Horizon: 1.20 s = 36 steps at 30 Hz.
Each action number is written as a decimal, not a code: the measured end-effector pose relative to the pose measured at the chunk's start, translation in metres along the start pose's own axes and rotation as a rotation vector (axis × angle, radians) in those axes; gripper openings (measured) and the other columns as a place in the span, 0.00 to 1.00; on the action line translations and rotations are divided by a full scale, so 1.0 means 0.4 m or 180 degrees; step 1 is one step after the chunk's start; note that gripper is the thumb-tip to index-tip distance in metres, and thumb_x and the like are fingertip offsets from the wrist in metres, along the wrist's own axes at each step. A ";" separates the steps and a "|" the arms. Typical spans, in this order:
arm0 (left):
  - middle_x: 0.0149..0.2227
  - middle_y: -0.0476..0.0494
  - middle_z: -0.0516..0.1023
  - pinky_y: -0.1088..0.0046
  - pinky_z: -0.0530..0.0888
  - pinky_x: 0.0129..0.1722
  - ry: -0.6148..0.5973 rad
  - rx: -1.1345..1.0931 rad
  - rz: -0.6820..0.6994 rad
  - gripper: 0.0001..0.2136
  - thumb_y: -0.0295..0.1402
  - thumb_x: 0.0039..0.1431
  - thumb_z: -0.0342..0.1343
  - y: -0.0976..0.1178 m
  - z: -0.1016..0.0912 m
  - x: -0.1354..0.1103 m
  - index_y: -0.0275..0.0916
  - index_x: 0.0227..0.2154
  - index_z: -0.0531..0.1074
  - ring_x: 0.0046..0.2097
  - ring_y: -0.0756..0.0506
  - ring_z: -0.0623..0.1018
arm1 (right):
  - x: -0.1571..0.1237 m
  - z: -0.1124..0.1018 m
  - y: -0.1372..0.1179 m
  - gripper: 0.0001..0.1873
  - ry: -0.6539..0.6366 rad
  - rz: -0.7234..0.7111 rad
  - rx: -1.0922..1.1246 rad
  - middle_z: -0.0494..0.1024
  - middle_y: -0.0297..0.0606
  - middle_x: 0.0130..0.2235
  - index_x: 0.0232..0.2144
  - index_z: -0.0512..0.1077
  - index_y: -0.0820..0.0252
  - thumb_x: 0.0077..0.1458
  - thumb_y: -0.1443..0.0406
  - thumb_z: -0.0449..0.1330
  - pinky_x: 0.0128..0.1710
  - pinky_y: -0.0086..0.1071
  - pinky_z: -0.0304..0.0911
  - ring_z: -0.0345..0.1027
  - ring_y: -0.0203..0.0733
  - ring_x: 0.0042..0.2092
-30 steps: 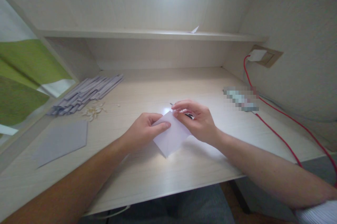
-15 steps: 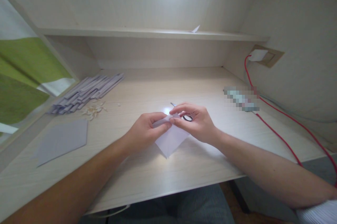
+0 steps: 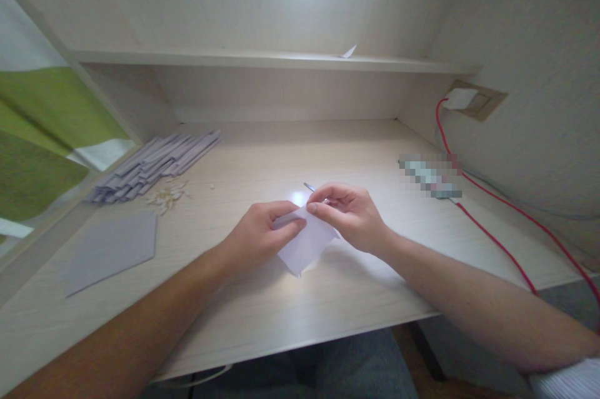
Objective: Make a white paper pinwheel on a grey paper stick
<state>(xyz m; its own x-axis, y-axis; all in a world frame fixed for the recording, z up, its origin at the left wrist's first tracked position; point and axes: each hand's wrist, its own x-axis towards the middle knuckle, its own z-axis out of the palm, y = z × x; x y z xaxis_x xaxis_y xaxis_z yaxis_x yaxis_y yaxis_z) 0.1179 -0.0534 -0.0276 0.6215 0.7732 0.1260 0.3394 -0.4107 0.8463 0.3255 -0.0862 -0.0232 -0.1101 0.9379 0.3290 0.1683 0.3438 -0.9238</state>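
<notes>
A sheet of white paper (image 3: 307,246) is held between my hands above the middle of the desk, its lower corner pointing toward me. My left hand (image 3: 265,230) pinches its upper left part between thumb and fingers. At the top edge, my right hand (image 3: 349,214) has thumb and forefinger pressed together on the paper. Just behind the right fingers lies a thin metal tool (image 3: 309,186), probably scissors; most of it is hidden by the hand.
Folded paper strips (image 3: 154,164) are piled at the back left, beside a heap of pale rubber bands (image 3: 169,196). Flat paper sheets (image 3: 112,252) lie at the left. To the right are a blurred-out device (image 3: 429,177) and a red cable (image 3: 497,246). A shelf (image 3: 262,60) spans the back.
My right fingertips have shifted slightly at the paper's top edge, and the right hand now covers the dark loop seen before. The paper's lower corner has lifted a little.
</notes>
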 end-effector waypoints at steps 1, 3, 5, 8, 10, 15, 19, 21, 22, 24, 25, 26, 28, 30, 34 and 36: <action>0.29 0.48 0.78 0.75 0.65 0.29 0.0026 0.0006 -0.0013 0.12 0.39 0.65 0.56 0.001 -0.001 0.000 0.36 0.34 0.80 0.31 0.48 0.74 | 0.001 0.000 0.003 0.07 0.0036 0.0068 0.0082 0.78 0.35 0.30 0.31 0.79 0.59 0.56 0.61 0.67 0.30 0.31 0.63 0.68 0.37 0.31; 0.30 0.47 0.78 0.75 0.66 0.29 0.0078 -0.0012 -0.0049 0.12 0.39 0.64 0.56 0.003 -0.003 0.001 0.36 0.34 0.80 0.31 0.48 0.75 | 0.005 0.000 0.008 0.10 0.0129 0.0171 0.0274 0.77 0.35 0.29 0.30 0.78 0.59 0.55 0.59 0.69 0.28 0.31 0.62 0.67 0.36 0.30; 0.30 0.47 0.79 0.75 0.67 0.30 0.0142 -0.0067 -0.0100 0.12 0.39 0.63 0.57 0.004 -0.004 0.002 0.36 0.34 0.80 0.31 0.47 0.76 | 0.011 -0.001 0.013 0.12 0.0230 0.0247 0.0496 0.76 0.34 0.28 0.30 0.76 0.59 0.53 0.57 0.70 0.26 0.30 0.60 0.65 0.35 0.28; 0.31 0.47 0.80 0.75 0.68 0.30 0.0259 -0.0230 -0.0219 0.11 0.39 0.61 0.60 0.000 -0.006 0.006 0.37 0.33 0.80 0.32 0.46 0.76 | 0.019 -0.004 0.016 0.14 0.0433 0.0352 0.0650 0.74 0.31 0.26 0.29 0.75 0.59 0.50 0.56 0.71 0.24 0.29 0.57 0.62 0.33 0.25; 0.31 0.47 0.80 0.74 0.68 0.31 0.0316 -0.0430 -0.0274 0.10 0.38 0.59 0.61 -0.009 -0.007 0.010 0.37 0.34 0.81 0.32 0.46 0.77 | 0.025 -0.007 0.017 0.13 0.0621 0.0435 0.0623 0.74 0.31 0.25 0.28 0.75 0.59 0.48 0.57 0.72 0.24 0.29 0.57 0.62 0.33 0.25; 0.34 0.45 0.82 0.73 0.70 0.35 0.0394 -0.0964 -0.0311 0.08 0.36 0.57 0.65 -0.021 -0.012 0.018 0.37 0.35 0.81 0.35 0.46 0.78 | 0.035 -0.019 0.023 0.14 0.0974 0.0502 0.0870 0.74 0.29 0.25 0.28 0.71 0.57 0.44 0.62 0.72 0.24 0.28 0.57 0.63 0.33 0.26; 0.31 0.45 0.81 0.73 0.70 0.35 0.0598 -0.1164 -0.0380 0.08 0.35 0.55 0.67 -0.011 -0.018 0.023 0.35 0.32 0.80 0.34 0.48 0.77 | 0.043 -0.025 0.031 0.13 0.1111 0.0516 0.1038 0.74 0.27 0.26 0.30 0.71 0.57 0.43 0.66 0.71 0.28 0.28 0.61 0.66 0.33 0.28; 0.29 0.47 0.79 0.74 0.69 0.35 0.0773 -0.1234 -0.0337 0.08 0.35 0.54 0.67 -0.005 -0.022 0.024 0.35 0.30 0.80 0.32 0.49 0.75 | 0.046 -0.026 0.034 0.12 0.1165 0.0587 0.0954 0.74 0.28 0.27 0.30 0.71 0.57 0.43 0.67 0.70 0.30 0.29 0.63 0.66 0.33 0.28; 0.28 0.48 0.79 0.75 0.68 0.34 0.0857 -0.1285 -0.0324 0.08 0.35 0.54 0.67 -0.003 -0.023 0.024 0.35 0.29 0.80 0.32 0.50 0.74 | 0.047 -0.026 0.035 0.10 0.1145 0.0626 0.0885 0.74 0.28 0.27 0.29 0.71 0.58 0.43 0.67 0.69 0.30 0.29 0.64 0.67 0.34 0.28; 0.29 0.48 0.78 0.75 0.68 0.33 0.0977 -0.1394 -0.0360 0.09 0.37 0.55 0.67 -0.001 -0.025 0.024 0.35 0.29 0.79 0.31 0.50 0.74 | 0.046 -0.027 0.035 0.08 0.1046 0.0658 0.0707 0.74 0.30 0.26 0.27 0.71 0.58 0.44 0.68 0.67 0.30 0.30 0.64 0.67 0.34 0.28; 0.29 0.48 0.78 0.75 0.68 0.32 0.1000 -0.1422 -0.0398 0.10 0.38 0.55 0.67 -0.001 -0.025 0.023 0.35 0.29 0.79 0.31 0.50 0.74 | 0.044 -0.026 0.034 0.07 0.0992 0.0632 0.0612 0.74 0.30 0.26 0.26 0.71 0.59 0.44 0.68 0.67 0.29 0.30 0.63 0.67 0.35 0.28; 0.29 0.48 0.78 0.75 0.68 0.31 0.0994 -0.1419 -0.0439 0.11 0.39 0.55 0.67 -0.001 -0.025 0.023 0.35 0.29 0.79 0.30 0.50 0.74 | 0.042 -0.025 0.033 0.06 0.0936 0.0563 0.0536 0.75 0.31 0.26 0.26 0.72 0.59 0.45 0.68 0.67 0.29 0.30 0.62 0.67 0.35 0.28; 0.28 0.48 0.77 0.76 0.67 0.29 0.0856 -0.1360 -0.0485 0.12 0.41 0.55 0.67 -0.002 -0.023 0.022 0.35 0.29 0.79 0.29 0.51 0.73 | 0.034 -0.022 0.027 0.06 0.0789 0.0367 0.0449 0.76 0.33 0.28 0.28 0.73 0.59 0.48 0.66 0.67 0.30 0.29 0.61 0.67 0.35 0.30; 0.27 0.49 0.76 0.76 0.66 0.27 0.0615 -0.1269 -0.0478 0.13 0.41 0.56 0.66 -0.005 -0.020 0.021 0.35 0.28 0.79 0.28 0.51 0.72 | 0.024 -0.017 0.020 0.09 0.0495 0.0214 0.0372 0.78 0.35 0.32 0.32 0.75 0.60 0.50 0.62 0.69 0.32 0.30 0.62 0.68 0.36 0.32; 0.27 0.46 0.78 0.76 0.66 0.27 0.0304 -0.1139 -0.0422 0.13 0.42 0.58 0.65 -0.008 -0.015 0.016 0.35 0.30 0.80 0.28 0.50 0.74 | 0.007 -0.011 0.005 0.15 -0.0482 0.0469 0.0062 0.76 0.35 0.31 0.33 0.78 0.62 0.49 0.57 0.72 0.29 0.29 0.60 0.68 0.36 0.31; 0.28 0.46 0.79 0.76 0.67 0.27 0.0286 -0.1080 -0.0396 0.13 0.42 0.58 0.65 -0.007 -0.013 0.013 0.35 0.30 0.80 0.29 0.50 0.74 | 0.004 -0.010 0.001 0.15 -0.0816 0.0755 -0.0066 0.74 0.34 0.28 0.32 0.78 0.63 0.50 0.56 0.71 0.26 0.29 0.57 0.66 0.36 0.29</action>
<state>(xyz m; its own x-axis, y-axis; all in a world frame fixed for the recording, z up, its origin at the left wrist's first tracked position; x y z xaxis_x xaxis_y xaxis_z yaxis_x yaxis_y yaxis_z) 0.1166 -0.0459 -0.0267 0.5206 0.8527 0.0436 0.1456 -0.1390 0.9795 0.3294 -0.0845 -0.0223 -0.3076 0.9505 0.0435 0.2383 0.1212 -0.9636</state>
